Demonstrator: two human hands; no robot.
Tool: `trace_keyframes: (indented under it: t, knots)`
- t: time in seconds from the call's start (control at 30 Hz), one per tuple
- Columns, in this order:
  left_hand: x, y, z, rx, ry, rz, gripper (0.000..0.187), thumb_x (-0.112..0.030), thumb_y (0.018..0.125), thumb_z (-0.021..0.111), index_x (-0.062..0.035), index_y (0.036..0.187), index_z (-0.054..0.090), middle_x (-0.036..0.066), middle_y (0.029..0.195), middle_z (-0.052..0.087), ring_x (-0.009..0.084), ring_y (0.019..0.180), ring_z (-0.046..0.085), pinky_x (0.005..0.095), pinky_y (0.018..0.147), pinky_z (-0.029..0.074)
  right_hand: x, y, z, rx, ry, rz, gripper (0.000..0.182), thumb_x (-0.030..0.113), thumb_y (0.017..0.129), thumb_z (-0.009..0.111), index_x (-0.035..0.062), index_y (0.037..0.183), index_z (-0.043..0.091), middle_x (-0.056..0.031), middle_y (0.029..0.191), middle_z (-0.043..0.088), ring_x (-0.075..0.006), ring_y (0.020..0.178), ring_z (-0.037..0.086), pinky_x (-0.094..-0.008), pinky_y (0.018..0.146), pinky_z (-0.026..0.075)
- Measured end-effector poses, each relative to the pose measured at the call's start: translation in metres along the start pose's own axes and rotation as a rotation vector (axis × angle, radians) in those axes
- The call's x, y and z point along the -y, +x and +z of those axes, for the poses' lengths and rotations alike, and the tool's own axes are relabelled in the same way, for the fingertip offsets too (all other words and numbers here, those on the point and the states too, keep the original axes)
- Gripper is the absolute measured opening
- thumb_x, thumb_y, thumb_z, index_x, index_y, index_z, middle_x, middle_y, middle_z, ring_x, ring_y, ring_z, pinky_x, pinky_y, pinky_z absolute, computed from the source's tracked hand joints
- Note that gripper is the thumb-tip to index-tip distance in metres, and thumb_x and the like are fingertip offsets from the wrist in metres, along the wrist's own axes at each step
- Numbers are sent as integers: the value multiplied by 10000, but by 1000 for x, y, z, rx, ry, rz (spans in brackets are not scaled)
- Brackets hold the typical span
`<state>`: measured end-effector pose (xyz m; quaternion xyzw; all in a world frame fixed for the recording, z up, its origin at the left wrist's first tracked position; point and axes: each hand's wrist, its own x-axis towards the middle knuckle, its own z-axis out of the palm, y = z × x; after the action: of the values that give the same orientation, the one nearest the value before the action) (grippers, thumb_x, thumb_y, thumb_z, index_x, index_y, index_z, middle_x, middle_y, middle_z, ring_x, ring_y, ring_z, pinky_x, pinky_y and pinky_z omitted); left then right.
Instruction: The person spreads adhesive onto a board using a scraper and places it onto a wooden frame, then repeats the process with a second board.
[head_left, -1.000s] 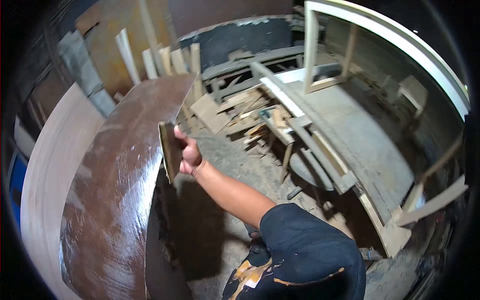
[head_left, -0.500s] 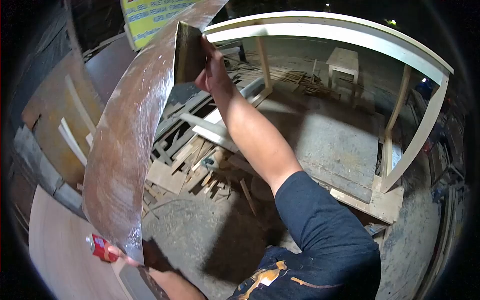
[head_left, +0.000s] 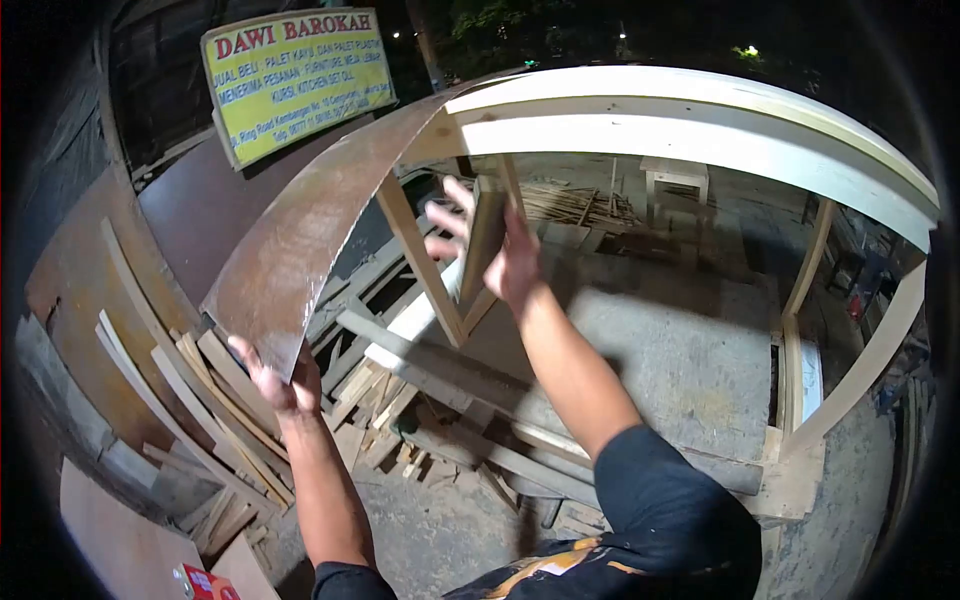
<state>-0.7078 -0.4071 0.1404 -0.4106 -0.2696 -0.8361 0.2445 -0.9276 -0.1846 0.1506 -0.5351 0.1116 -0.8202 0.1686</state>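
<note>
My left hand (head_left: 278, 385) grips the near lower corner of a long brown sheet (head_left: 320, 215) with a shiny, streaked surface. The sheet slants up and away, its far end at the left corner of a pale wooden frame (head_left: 700, 135). In my right hand (head_left: 515, 255) is a flat wooden block (head_left: 483, 240), held upright between thumb and fingers, some of them spread and blurred. That hand is to the right of the sheet, apart from it, in front of the frame's left legs.
A yellow sign (head_left: 300, 85) hangs behind the sheet. Wood strips (head_left: 215, 420) lean at the left, and scrap wood lies below the frame. A red can (head_left: 205, 583) is at the bottom left. A small stool (head_left: 675, 178) stands beyond the frame.
My left hand has moved up from beside the red can with the sheet's near end. My right hand, with the block, has come away from the sheet, down and to the right. The view has shifted.
</note>
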Motion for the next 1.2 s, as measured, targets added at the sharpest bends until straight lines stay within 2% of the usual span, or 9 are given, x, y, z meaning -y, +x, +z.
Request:
trace_keyframes:
  t: [0.2, 0.3, 0.6, 0.67, 0.8, 0.87, 0.97, 1.07, 1.2]
  knots:
    - [53, 139, -44, -253, 332, 125, 547, -454, 909, 378, -42, 1270, 376, 118, 1279, 444, 260, 1143, 464, 401, 974, 394, 19, -172, -38, -163, 75, 245, 734, 462, 843, 520, -37, 1332, 293, -169, 1451, 152, -351, 1284, 288, -468, 924, 435]
    - [72, 198, -78, -352, 549, 52, 628, -547, 875, 363, -51, 1258, 410, 118, 1236, 499, 270, 1095, 507, 417, 958, 413, 47, -259, -46, -424, -5, 370, 637, 457, 834, 542, 7, 1266, 418, -167, 1459, 107, -405, 1302, 208, -581, 915, 383]
    - [61, 356, -220, -485, 958, -222, 547, -488, 927, 306, -45, 1163, 524, 119, 1051, 587, 236, 941, 567, 311, 786, 474, 130, -378, 26, -789, -310, 91, 648, 340, 886, 491, -82, 1322, 264, -172, 1434, 188, -327, 1265, 328, -535, 911, 410]
    - [57, 349, -220, -229, 1015, -224, 650, -496, 931, 216, 32, 1228, 450, 185, 1249, 474, 243, 1184, 443, 305, 999, 368, 128, -385, 35, -833, -289, 104, 603, 309, 903, 454, -77, 1325, 265, -178, 1380, 306, -275, 1215, 407, -463, 915, 428]
    - [75, 239, -129, -638, 876, -305, 750, -575, 902, 134, 16, 1300, 368, 147, 1408, 293, 231, 1313, 258, 303, 1095, 192, 92, -381, 25, -1026, -225, 218, 367, 262, 902, 487, -2, 1157, 500, -111, 1053, 596, -201, 976, 585, -349, 850, 466]
    - [11, 217, -227, -539, 975, -426, 691, -566, 907, 235, -27, 1315, 374, 123, 1299, 448, 188, 1135, 466, 230, 874, 424, 64, -356, 26, -1207, -201, 378, 432, 360, 842, 585, 53, 1139, 520, -83, 1047, 603, -202, 953, 594, -362, 836, 473]
    - [-32, 96, -248, -424, 889, -640, 619, -539, 878, 395, -38, 1235, 466, 47, 956, 546, 132, 761, 531, 207, 590, 435, 21, -322, 24, -1261, -273, 708, 545, 398, 815, 607, 69, 1228, 470, -111, 1256, 472, -215, 1223, 366, -430, 986, 308]
    - [-17, -51, -157, -698, 1118, -701, 512, -452, 822, 523, -61, 1151, 500, 87, 952, 541, 160, 752, 546, 260, 601, 457, -35, -293, 15, -1036, -179, 1096, 610, 418, 813, 598, 78, 1286, 416, -106, 1384, 327, -233, 1302, 227, -494, 1014, 230]
    - [-81, -249, -101, -1113, 997, -758, 483, -485, 913, 377, -68, 1118, 510, 65, 870, 571, 146, 713, 569, 289, 631, 498, -146, -310, 5, -899, 165, 1128, 385, 269, 827, 567, 46, 1137, 516, -70, 1069, 588, -208, 1032, 533, -368, 903, 407]
